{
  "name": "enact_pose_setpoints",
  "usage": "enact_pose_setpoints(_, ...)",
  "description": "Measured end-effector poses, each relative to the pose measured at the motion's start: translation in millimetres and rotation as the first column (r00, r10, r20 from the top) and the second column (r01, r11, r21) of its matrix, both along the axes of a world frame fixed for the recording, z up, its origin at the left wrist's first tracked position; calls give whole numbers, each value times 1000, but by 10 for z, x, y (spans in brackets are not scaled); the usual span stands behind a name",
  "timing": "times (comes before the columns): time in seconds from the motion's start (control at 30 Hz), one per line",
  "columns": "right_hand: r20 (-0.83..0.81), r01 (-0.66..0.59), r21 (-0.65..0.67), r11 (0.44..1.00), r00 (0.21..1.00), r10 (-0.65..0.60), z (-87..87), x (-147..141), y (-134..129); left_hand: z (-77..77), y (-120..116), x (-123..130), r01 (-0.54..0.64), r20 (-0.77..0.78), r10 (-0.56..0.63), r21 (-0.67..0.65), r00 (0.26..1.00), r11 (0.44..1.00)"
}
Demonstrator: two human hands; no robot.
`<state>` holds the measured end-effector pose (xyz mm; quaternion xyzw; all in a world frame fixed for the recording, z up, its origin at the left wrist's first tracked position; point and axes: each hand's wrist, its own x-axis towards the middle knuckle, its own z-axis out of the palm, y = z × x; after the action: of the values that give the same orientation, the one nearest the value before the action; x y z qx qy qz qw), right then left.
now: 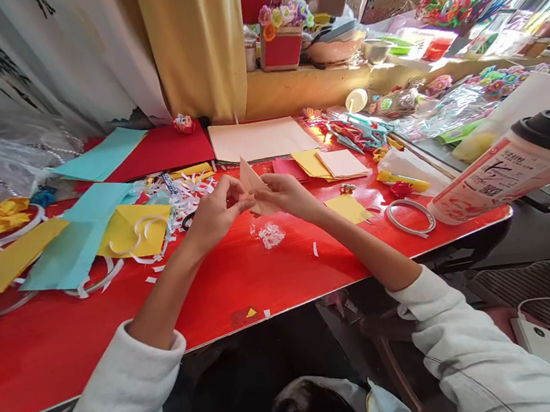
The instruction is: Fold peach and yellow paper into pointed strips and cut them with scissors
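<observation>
Around the hands, the red table (pixel 264 277) is crowded along its back and left edges. Toward the left edge, teal paper (pixel 77 247) and a yellow envelope-like piece (pixel 116 219) overlap, with thin white strips across the yellow. A heap of paper scraps (pixel 200 187) lies just beyond the left forearm. Against the back edge are a dark red sheet (pixel 168 152) and a large pale pink sheet (pixel 261 139); a stack of small pink squares (pixel 343 164) sits near the right hand. A yellow glue stick (pixel 407 181), a white ring (pixel 411 218) and a tilted paper cup (pixel 496 172) occupy the right end. A crumbly white clump (pixel 271 235) lies nearer the front edge, below the hands.

Both forearms reach forward and inward from white sleeves. Left hand (pixel 222 206) and right hand (pixel 286 194) meet over the middle of the table, the fingers of each pinched on a folded pink paper (pixel 247 177), its sharp point upward.

Fingers cover the paper's lower sides, so its folds are hard to read. A black loop behind the left wrist is partly hidden, and the cup's lid is cut off at the right.
</observation>
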<state>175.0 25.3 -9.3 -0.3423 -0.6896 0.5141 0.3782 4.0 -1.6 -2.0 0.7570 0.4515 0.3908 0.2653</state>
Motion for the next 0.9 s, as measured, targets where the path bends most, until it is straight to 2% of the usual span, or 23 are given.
enact_pose_setpoints(0.17,-62,-62,-110,992,997,56,39,-4,-31,-5,4,2,-32,-48,32,6,998,999)
enact_pose_setpoints(0.27,1,-65,-73,995,998,66,90,15,-63,-16,14,-2,-25,-68,26,7,997,1000)
enact_pose_setpoints(0.47,154,-16,46,999,988,9,127,41,-70,-33,27,-8,13,-136,-8,37,991,999)
enact_pose_setpoints(0.6,175,-17,47,999,984,9,118,40,-58,-10,0,-6,50,-198,-34,77,980,996)
enact_pose_setpoints(0.9,214,-34,60,998,977,20,141,49,-62,-37,-3,6,36,-176,-23,70,984,997)
